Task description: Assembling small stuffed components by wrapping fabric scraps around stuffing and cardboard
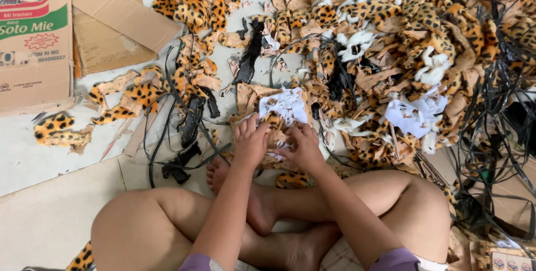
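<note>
Up and right of your fingers spreads a wide heap of leopard-print scraps, threaded with black straps. Far up-left of them stands a brown cardboard box with a red, green and white label, a flattened cardboard sheet beside it. You sit cross-legged on the floor. Your left hand and right hand pinch one leopard-print piece, fingers clamped on its edges. Just above your fingertips lies a white stuffing patch.

Two hands, one cardboard box, countless leopard-print scraps
</note>
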